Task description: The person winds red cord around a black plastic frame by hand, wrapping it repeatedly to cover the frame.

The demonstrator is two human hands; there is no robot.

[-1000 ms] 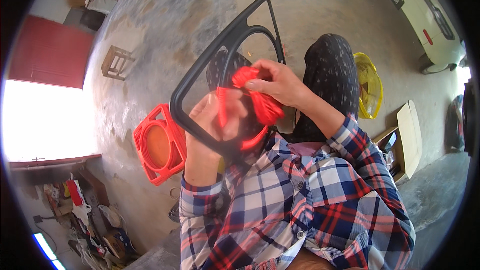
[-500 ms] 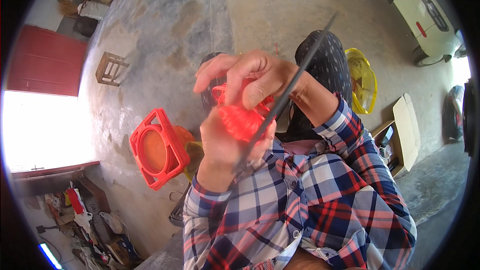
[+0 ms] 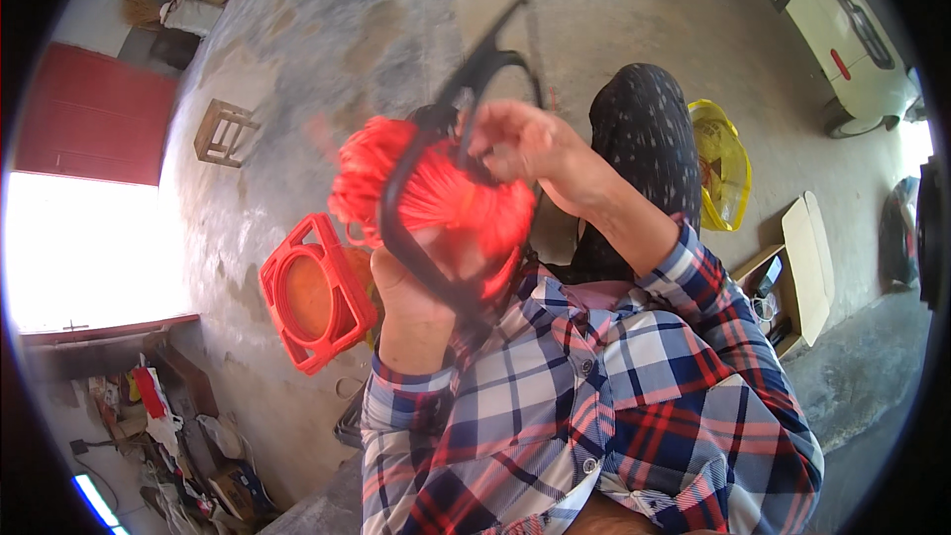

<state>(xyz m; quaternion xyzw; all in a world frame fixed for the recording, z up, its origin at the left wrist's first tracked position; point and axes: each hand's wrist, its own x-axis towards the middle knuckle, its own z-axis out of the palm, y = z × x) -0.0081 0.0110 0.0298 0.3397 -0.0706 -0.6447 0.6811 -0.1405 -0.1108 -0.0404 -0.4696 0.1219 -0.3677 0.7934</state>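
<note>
I have the bundle of red cord up in front of the person's lap, with one bar of the black frame crossing in front of it from my view. The left hand is low, just under the bundle and behind that bar; its fingers blur into the cord, so I cannot tell how firmly they close. The right hand is on the upper right side, fingers curled near the inner curve of the frame and close to the cord; whether it pinches either one I cannot tell. I judge the cord light and soft, made of many loose strands that could slump, snag or slide apart, perhaps a little slippery. I would take it around its middle with the whole hand, since plucking at outer loops could tangle it. The frame looks thin but stiff, probably light, and best taken by a straight side bar, clear of the strands. On the floor I see a red plastic stand with a square rim to the left, a wooden stool farther off, and on the right a yellow basket beside the person's knee and a cardboard box.
</note>
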